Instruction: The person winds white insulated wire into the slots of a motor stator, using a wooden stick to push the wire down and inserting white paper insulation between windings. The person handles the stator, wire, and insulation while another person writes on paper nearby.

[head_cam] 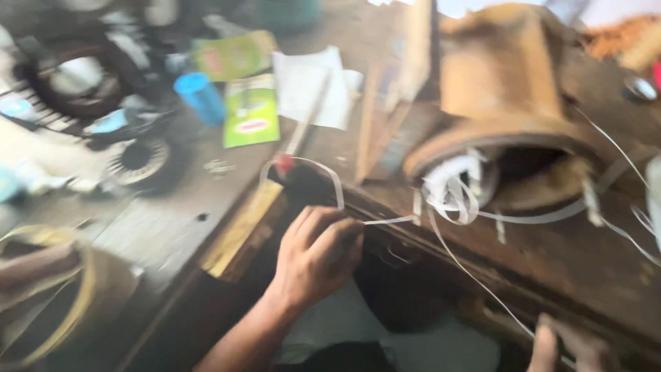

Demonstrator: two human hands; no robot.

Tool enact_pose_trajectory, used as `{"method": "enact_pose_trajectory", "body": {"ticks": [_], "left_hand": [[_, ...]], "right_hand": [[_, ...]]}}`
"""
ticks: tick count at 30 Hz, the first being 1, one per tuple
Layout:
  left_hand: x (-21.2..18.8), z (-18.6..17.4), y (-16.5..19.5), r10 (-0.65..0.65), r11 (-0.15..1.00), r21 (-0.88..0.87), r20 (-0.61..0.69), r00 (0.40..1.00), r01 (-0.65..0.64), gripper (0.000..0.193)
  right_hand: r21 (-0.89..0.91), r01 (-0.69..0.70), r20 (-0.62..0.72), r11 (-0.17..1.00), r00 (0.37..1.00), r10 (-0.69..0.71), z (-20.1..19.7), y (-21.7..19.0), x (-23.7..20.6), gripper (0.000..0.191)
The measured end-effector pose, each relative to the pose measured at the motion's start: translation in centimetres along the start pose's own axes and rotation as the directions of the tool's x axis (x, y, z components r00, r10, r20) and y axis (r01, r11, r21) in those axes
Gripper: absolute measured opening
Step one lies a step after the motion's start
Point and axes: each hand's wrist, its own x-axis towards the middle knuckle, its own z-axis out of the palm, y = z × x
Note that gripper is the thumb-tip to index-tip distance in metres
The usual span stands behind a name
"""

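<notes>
Clutter: a blue cylinder point(200, 96) lies at ten o'clock from the left hand; just right of it sit two green packets point(251, 110), one above the other; a white paper sheet point(311, 86) lies at twelve o'clock; a dark toothed wheel point(142, 164) and a black ring point(76, 76) lie far off at ten o'clock, blurred
In the way: a rust-brown metal housing point(506, 89) stands at two o'clock, its open mouth stuffed with a tangle of white strip; wooden slats point(385, 117) lean beside it
Strip: a thin white strip point(392, 220) runs from the left hand's fingertips rightward into the housing; a loop of it arches over a red-tipped tool point(286, 162) at twelve o'clock; another strand falls toward five o'clock
Surface: a worn, dark wooden workbench point(564, 255), scratched and grimy; the room beyond is too blurred to tell
Left hand point(318, 253): forearm rising from six o'clock; fingers curled, pinching the strip at the bench edge
Right hand point(568, 348): only fingertips show at the lower edge, touching the falling strand; whether it grips I cannot tell
</notes>
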Motion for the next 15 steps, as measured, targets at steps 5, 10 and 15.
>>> {"method": "enact_pose_trajectory", "body": {"ticks": [5,10,15], "left_hand": [[2.6,-2.0,-6.1,-0.329,0.895,0.206,-0.294,0.897,0.396,0.01],[8.7,-0.3,-14.7,-0.484,0.819,0.279,-0.132,0.865,0.501,0.021],[11.4,3.7,-20.0,-0.504,0.696,0.554,-0.078,0.86,0.458,0.023]], "right_hand": [[0.028,-0.041,0.239,0.999,0.97,0.033,4.7,4.9,-2.8,0.014],[0.045,-0.104,0.118,0.994,0.988,0.098,5.4,-0.8,-4.5,0.011],[0.085,-0.003,0.105,0.996,0.994,-0.006,6.7,-2.2,-4.6,0.014]]}}
